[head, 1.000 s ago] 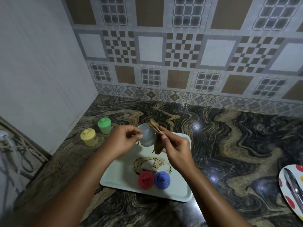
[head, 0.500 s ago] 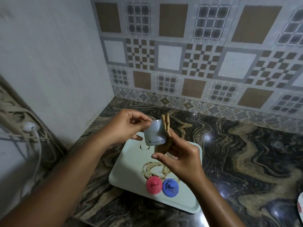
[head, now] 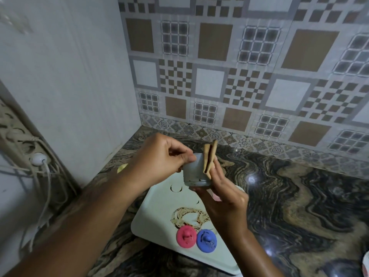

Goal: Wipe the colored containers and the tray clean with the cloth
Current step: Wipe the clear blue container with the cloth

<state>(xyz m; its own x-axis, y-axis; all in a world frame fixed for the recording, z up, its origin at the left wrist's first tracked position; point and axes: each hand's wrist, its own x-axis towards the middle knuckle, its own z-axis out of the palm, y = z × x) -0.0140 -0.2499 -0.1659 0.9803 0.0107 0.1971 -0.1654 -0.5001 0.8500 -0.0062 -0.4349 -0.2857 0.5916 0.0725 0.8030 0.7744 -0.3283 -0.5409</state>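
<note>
My left grip (head: 159,162) pinches the rim of the smooth, pale-blue cylindrical container (head: 194,174), held above the white, round-cornered tray (head: 155,212). My right grip (head: 223,198) holds a folded tan cloth (head: 208,158) against its side. A knobbed round red lid (head: 186,236) and blue lid (head: 206,240) lie on the brown-smeared tray, on the glossy marbled tabletop (head: 299,196).

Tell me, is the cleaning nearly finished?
Not nearly. Nothing looks surely done yet. Right now the left hand grips a pale cup while the right hand presses a folded cloth on its side. Left to do: the tray has a brown smear, and the pink pot and the blue pot sit on it, waiting.
</note>
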